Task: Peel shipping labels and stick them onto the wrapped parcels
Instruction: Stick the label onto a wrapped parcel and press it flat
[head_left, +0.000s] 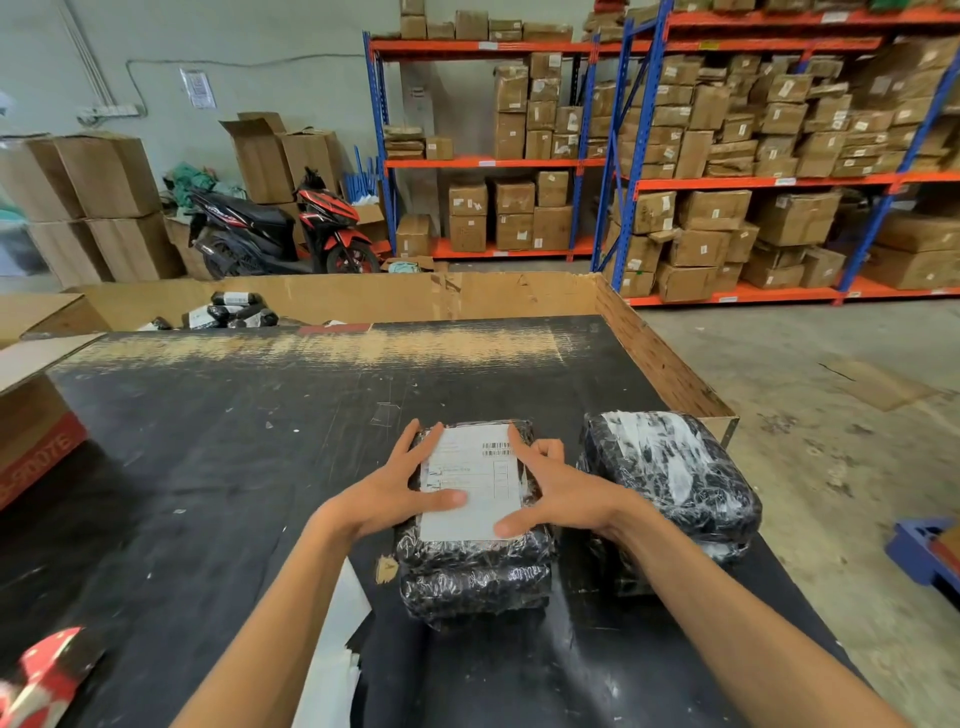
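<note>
Under both hands lies the black counter (218, 467), and between them sits a parcel (475, 566) in crinkled black wrap, a white label (475, 486) on its top, with a second parcel (675, 478) just right of the right hand. The left hand (400, 491) and right hand (553, 493) are spread flat, fingers straight, pressing the label's side edges; the parcel looks soft, slick and light, best taken by its long sides, the label thin and quick to crease. The label's print is too small to read, and the white sheets (335, 654) under the left forearm are partly hidden.
</note>
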